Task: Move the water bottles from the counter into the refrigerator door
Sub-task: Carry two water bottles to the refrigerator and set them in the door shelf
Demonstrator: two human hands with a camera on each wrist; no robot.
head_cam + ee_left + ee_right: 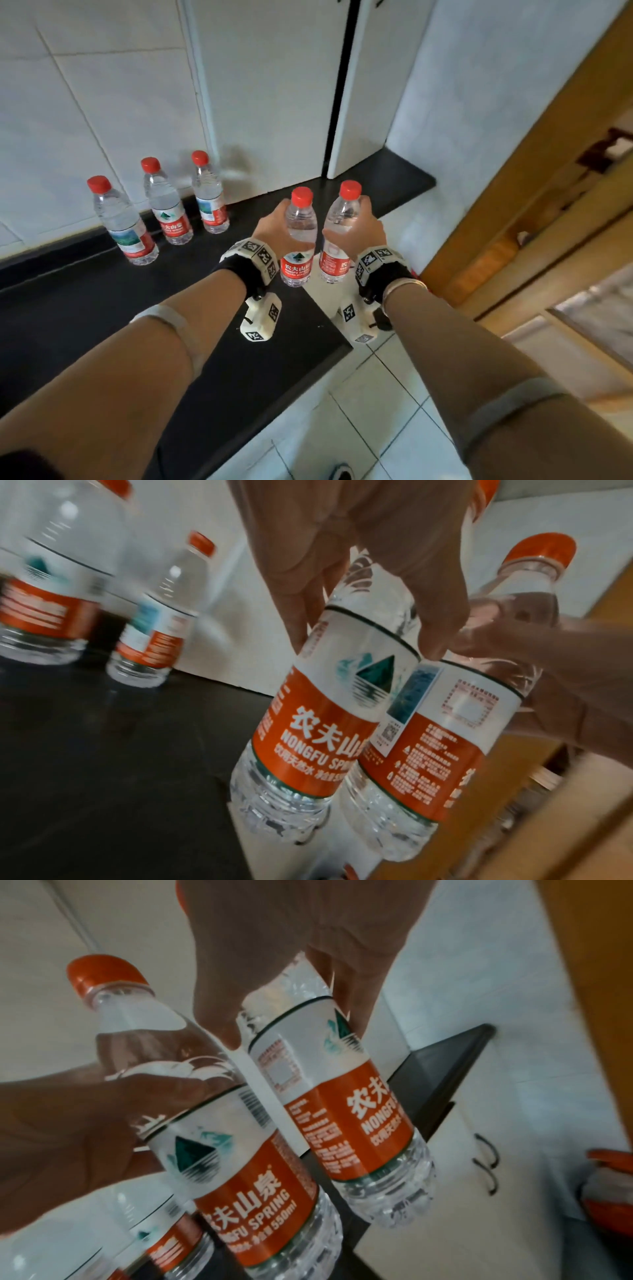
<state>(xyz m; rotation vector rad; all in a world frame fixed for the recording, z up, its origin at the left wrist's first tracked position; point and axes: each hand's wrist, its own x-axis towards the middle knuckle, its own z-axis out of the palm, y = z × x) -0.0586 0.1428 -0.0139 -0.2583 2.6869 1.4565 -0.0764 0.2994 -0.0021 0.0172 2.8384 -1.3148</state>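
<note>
My left hand (274,224) grips a clear red-capped water bottle (299,240) round its upper body. Just to its right, my right hand (364,222) grips a second such bottle (337,240). Both bottles are upright, side by side and nearly touching, in the air over the right end of the black counter (85,308). The left wrist view shows my left hand (373,582) round its bottle (335,710); the right wrist view shows my right hand (291,982) round its bottle (335,1096). Three more bottles (168,205) stand on the counter by the wall. The white refrigerator (274,85) behind is closed.
A white tiled wall (85,102) runs behind the counter. At the right stands a wooden door frame (513,205). White floor tiles (376,411) lie below the counter's edge. A black seam (342,85) divides the refrigerator's two doors.
</note>
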